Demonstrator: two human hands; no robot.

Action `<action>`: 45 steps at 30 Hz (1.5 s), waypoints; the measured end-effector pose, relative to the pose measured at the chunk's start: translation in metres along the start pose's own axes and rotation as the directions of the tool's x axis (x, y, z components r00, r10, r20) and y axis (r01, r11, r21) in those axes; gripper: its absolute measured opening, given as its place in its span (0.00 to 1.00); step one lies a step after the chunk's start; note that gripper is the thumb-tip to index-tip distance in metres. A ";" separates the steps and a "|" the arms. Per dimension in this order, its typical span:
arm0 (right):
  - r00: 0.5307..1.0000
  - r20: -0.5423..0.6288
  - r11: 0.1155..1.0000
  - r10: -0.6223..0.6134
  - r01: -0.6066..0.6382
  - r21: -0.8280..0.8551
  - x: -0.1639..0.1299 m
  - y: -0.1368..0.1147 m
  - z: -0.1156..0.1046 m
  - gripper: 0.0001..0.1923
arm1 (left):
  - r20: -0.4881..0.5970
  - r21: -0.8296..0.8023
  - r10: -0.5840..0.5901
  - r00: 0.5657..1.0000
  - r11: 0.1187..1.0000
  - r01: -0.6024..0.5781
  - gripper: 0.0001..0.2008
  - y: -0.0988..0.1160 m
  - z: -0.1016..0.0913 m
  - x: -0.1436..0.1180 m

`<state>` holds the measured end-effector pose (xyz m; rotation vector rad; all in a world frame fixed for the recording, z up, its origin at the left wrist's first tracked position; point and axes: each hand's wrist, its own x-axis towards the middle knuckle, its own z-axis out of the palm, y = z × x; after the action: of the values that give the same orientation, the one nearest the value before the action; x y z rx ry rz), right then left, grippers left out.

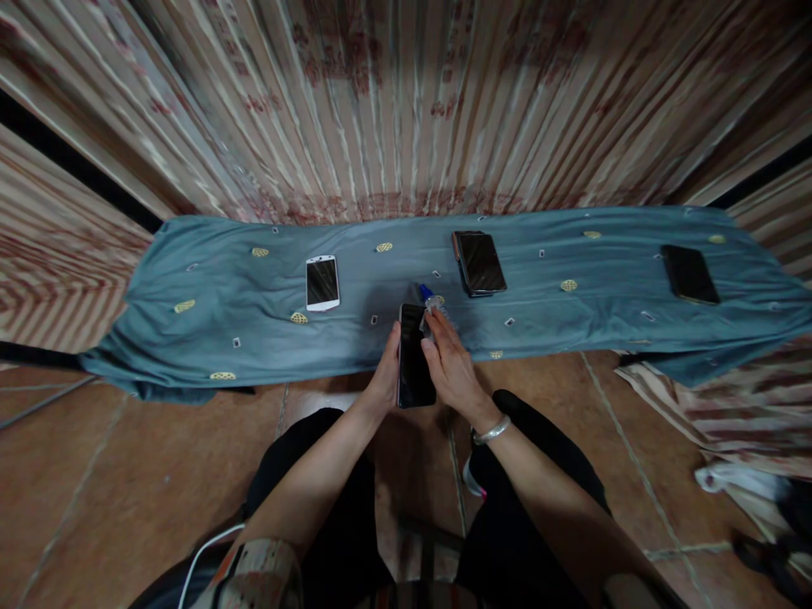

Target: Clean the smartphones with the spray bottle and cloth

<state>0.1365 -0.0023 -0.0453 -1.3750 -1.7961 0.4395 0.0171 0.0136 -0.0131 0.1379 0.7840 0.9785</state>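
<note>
My left hand [384,379] grips the left edge of a black phone [414,355], held screen up over the near edge of the blue cloth [241,288]. My right hand [452,364] rests against the phone's right side and holds a small clear bottle with a blue cap [429,298] at its fingertips. A silver bangle [491,432] sits on my right wrist.
A white phone [322,282] lies on the cloth to the left, a dark phone in a case [480,263] to the right, and another black phone [689,274] far right. Striped curtain fabric hangs behind. Tiled floor lies below, with cloth bundled at the right.
</note>
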 end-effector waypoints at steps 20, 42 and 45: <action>0.982 0.101 0.986 -0.161 0.164 -0.018 0.006 -0.013 -0.003 0.27 | -0.010 0.041 0.025 1.000 0.999 -0.024 0.21 -0.020 -0.005 0.005; 0.994 0.044 0.995 -0.099 0.099 -0.003 0.018 -0.002 -0.019 0.26 | 0.063 0.079 0.012 0.998 0.997 -0.016 0.21 -0.011 -0.003 0.003; 0.997 0.036 0.998 -0.067 0.066 0.003 0.018 0.001 -0.023 0.26 | 0.041 0.125 -0.078 0.996 0.989 0.073 0.23 -0.002 0.001 -0.003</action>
<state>0.1537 0.0105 -0.0251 -1.3094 -1.8645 0.4330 0.0183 0.0101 -0.0120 0.2354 0.8027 0.8523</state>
